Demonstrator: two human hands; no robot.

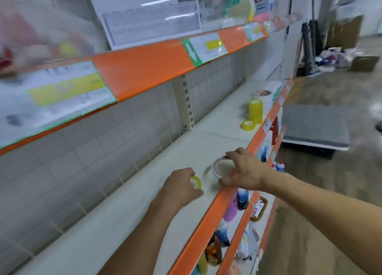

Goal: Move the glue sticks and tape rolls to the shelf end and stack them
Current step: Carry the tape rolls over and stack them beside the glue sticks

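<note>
Left hand (pixel 182 189) pinches a small yellow tape roll (pixel 196 182); right hand (pixel 242 171) grips a wide clear tape roll (pixel 222 167)

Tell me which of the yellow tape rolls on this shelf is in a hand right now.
The small yellow roll in the left hand, near the shelf's front edge. The loose yellow roll and the yellow stack sit untouched farther along.
</note>
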